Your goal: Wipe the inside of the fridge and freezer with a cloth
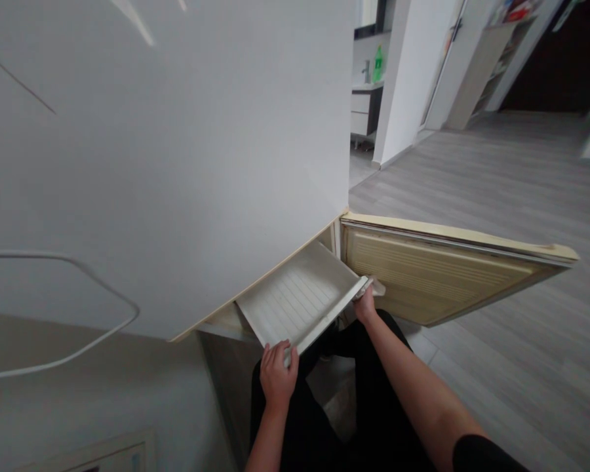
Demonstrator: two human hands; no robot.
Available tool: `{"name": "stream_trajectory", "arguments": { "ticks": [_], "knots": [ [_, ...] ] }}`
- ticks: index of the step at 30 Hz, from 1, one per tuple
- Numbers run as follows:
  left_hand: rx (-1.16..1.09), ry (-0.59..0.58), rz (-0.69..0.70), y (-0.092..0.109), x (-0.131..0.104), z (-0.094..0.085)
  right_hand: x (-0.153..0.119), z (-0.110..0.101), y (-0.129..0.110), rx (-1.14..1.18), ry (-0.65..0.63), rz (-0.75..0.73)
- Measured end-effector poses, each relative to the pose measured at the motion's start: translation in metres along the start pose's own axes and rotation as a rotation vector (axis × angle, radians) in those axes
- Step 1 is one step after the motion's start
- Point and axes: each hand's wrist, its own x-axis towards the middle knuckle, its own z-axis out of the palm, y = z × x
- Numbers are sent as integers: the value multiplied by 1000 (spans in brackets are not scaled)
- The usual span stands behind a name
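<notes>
A pale, shallow drawer or tray with ridges across its bottom sticks out at an angle from a low compartment under a large white panel. My left hand is closed on its near left corner, fingers over the front edge. At its right front corner, my right hand grips the edge together with a crumpled whitish cloth. To the right of the tray, a yellowed door with a ridged inner face stands open. Nothing lies in the visible part of the tray.
Black-clad legs are bent below the tray. A white cable loops at the left. Grey wood-look floor stretches to the right. Farther back are a sink cabinet, a green bottle and a shelf unit.
</notes>
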Motion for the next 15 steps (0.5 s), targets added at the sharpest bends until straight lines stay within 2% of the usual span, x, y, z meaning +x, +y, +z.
{"name": "stream_trajectory", "arguments": {
  "ticks": [4,7,9,11,13,15],
  "knots": [
    [-16,-3,-19,0,0,0,-29,-3,34,-57,35,150],
    [-37,-3,-46,0,0,1,-74,-1,68,-105,74,245],
    [-51,-4,-56,-1,-1,2,-114,6,94,-82,-13,314],
    [-61,-4,-55,-2,-2,3,-155,15,121,9,-231,333],
    [-64,-4,-42,-5,-3,2,-190,22,142,-21,-331,401],
    [-68,-5,-15,-8,-3,2,-213,25,156,-74,-380,485]
  ]
}}
